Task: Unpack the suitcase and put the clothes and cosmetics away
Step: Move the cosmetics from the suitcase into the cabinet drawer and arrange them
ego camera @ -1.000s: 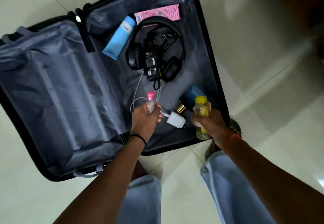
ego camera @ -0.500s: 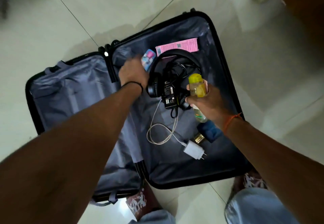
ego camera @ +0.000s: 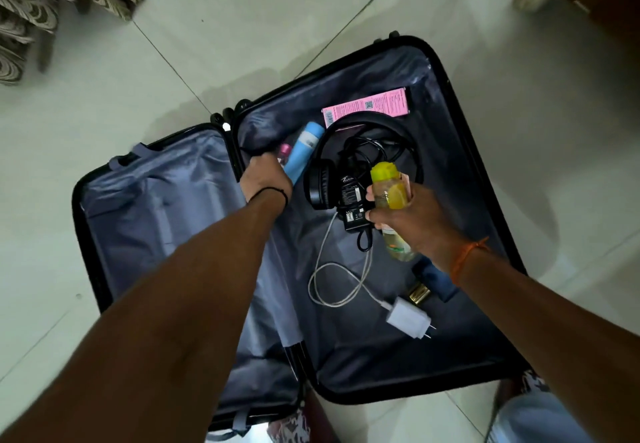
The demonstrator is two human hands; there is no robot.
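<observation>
A black suitcase (ego camera: 460, 151) lies open on the tiled floor, its grey-lined lid half (ego camera: 156, 220) at the left. My left hand (ego camera: 265, 177) is at the far left of the right half, gripping a light blue tube (ego camera: 304, 151) together with a small pink-capped bottle (ego camera: 284, 151). My right hand (ego camera: 408, 220) holds a clear bottle with a yellow cap (ego camera: 388, 189) above the suitcase. A pink box (ego camera: 367, 108) lies at the far end. A dark blue bottle with a gold cap (ego camera: 431, 281) lies under my right wrist.
Black headphones (ego camera: 325, 182), a black adapter with its cable (ego camera: 351, 207) and a white charger (ego camera: 407, 318) with a looped white cable lie in the right half. Patterned fabric (ego camera: 41, 2) fills the far left corner. My feet and light trouser legs are at the near edge.
My left hand carried the pink-capped bottle from the near side up to the blue tube and took hold of both. My right hand moved the yellow-capped bottle over the adapter. The camera view shifted.
</observation>
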